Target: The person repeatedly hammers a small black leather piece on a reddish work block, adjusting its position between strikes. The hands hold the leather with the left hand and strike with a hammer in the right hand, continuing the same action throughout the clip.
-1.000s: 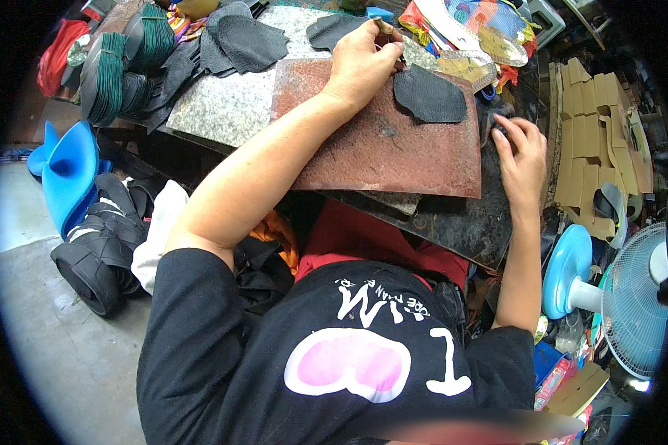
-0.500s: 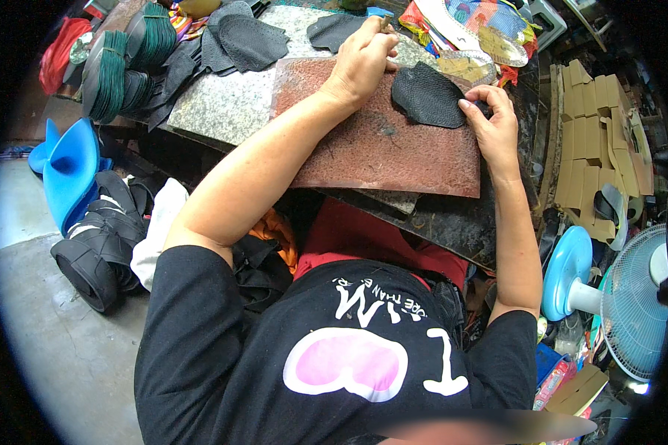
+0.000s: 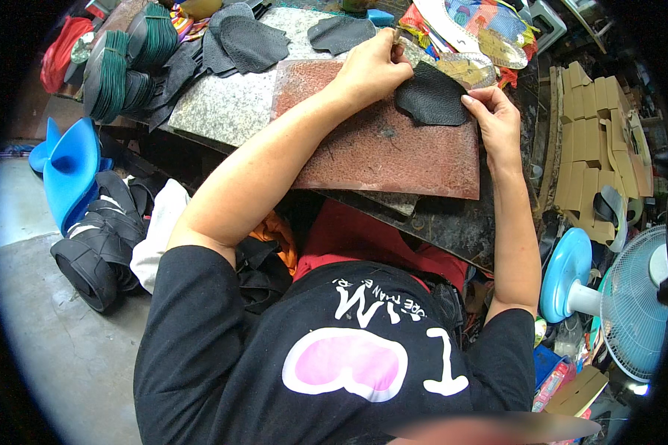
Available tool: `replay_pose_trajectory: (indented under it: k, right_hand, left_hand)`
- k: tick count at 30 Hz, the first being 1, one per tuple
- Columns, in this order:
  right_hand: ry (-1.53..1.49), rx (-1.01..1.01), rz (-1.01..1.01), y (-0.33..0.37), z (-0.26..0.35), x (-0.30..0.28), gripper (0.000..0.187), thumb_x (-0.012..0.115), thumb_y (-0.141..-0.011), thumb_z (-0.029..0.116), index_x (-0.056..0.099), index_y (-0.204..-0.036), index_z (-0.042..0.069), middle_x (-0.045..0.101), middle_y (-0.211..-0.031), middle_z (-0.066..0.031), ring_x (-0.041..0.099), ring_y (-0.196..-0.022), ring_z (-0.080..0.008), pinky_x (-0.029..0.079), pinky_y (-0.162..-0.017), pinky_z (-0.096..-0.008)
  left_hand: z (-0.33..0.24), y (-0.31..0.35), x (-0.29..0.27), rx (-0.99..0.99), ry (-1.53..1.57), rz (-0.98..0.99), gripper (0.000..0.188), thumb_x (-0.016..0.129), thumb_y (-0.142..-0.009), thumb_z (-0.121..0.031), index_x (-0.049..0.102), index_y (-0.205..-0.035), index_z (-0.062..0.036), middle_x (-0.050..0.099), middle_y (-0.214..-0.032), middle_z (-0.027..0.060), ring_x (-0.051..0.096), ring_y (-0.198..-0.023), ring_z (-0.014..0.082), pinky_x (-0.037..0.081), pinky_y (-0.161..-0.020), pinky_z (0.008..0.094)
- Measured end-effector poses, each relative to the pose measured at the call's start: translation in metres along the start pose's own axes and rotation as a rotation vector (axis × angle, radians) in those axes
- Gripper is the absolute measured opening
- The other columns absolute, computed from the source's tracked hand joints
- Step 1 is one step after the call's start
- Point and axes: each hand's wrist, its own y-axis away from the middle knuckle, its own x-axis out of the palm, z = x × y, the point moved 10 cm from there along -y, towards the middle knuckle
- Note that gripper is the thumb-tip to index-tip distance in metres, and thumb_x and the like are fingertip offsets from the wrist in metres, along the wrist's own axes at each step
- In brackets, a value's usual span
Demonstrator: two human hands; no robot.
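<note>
A black grained leather piece (image 3: 434,95) with a curved outline lies on a reddish-brown board (image 3: 382,159). My right hand (image 3: 497,119) pinches the leather's right edge between thumb and fingertips. My left hand (image 3: 372,68) is closed just past the leather's upper left corner. A small brownish tip shows above its fingers; the rest of what it grips is hidden. Another cut leather piece (image 3: 340,34) rests on the speckled stone slab (image 3: 226,104) behind my left hand. Several overlapping leather pieces (image 3: 252,44) lie farther left.
Dark green cord bundles (image 3: 105,78) stand at the table's left end. Pale shoe-sole-shaped pieces (image 3: 464,68) and a colourful bag lie at the back right. Cardboard boxes (image 3: 590,141), a blue round stool (image 3: 564,274) and a fan (image 3: 637,304) are on the right; black rolls (image 3: 96,256) sit on the floor left.
My left hand has moved slightly right and nearer, towards the leather's upper left edge. The leather has turned and shifted a little; my right hand still pinches its right edge.
</note>
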Motion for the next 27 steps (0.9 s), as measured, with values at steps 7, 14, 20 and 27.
replay_pose_trajectory:
  k: [7, 14, 20, 27]
  right_hand:
    - [-0.102, 0.056, 0.04, -0.005, 0.001, 0.0, 0.018, 0.073, -0.086, 0.002, 0.067, -0.103, 0.002, 0.065, -0.091, -0.0002, 0.059, -0.084, -0.0075, 0.047, -0.081, -0.023]
    - [-0.019, -0.045, -0.035, -0.004, 0.011, -0.008, 0.024, 0.071, -0.088, 0.002, 0.066, -0.111, 0.003, 0.064, -0.093, 0.0005, 0.058, -0.086, -0.0069, 0.047, -0.082, -0.0221]
    - [-0.101, -0.142, -0.029, 0.001, 0.02, -0.009, 0.027, 0.07, -0.088, 0.001, 0.067, -0.115, 0.004, 0.063, -0.091, 0.0025, 0.056, -0.084, -0.0051, 0.046, -0.08, -0.0204]
    - [-0.139, -0.17, -0.043, 0.006, 0.018, -0.005, 0.031, 0.07, -0.088, 0.002, 0.067, -0.118, 0.006, 0.063, -0.094, 0.0019, 0.056, -0.084, -0.0053, 0.046, -0.08, -0.0208]
  left_hand:
    - [0.002, 0.0, 0.002, -0.068, 0.009, 0.05, 0.031, 0.065, -0.076, -0.023, 0.057, -0.094, 0.0008, 0.067, -0.089, 0.0224, 0.067, -0.088, 0.0389, 0.051, -0.08, 0.0426]
    - [-0.009, 0.004, 0.005, 0.054, -0.073, 0.043, 0.029, 0.07, -0.078, -0.016, 0.054, -0.097, -0.0016, 0.068, -0.089, 0.0078, 0.065, -0.083, 0.0177, 0.052, -0.079, 0.0331]
    - [-0.012, 0.003, 0.003, 0.093, -0.015, 0.031, 0.027, 0.072, -0.079, -0.01, 0.055, -0.098, -0.002, 0.07, -0.091, 0.0081, 0.067, -0.085, 0.0165, 0.053, -0.079, 0.031]
    - [-0.001, -0.002, 0.007, 0.053, 0.044, 0.048, 0.034, 0.073, -0.077, -0.024, 0.056, -0.096, -0.0014, 0.069, -0.09, 0.0161, 0.069, -0.089, 0.033, 0.053, -0.08, 0.0405]
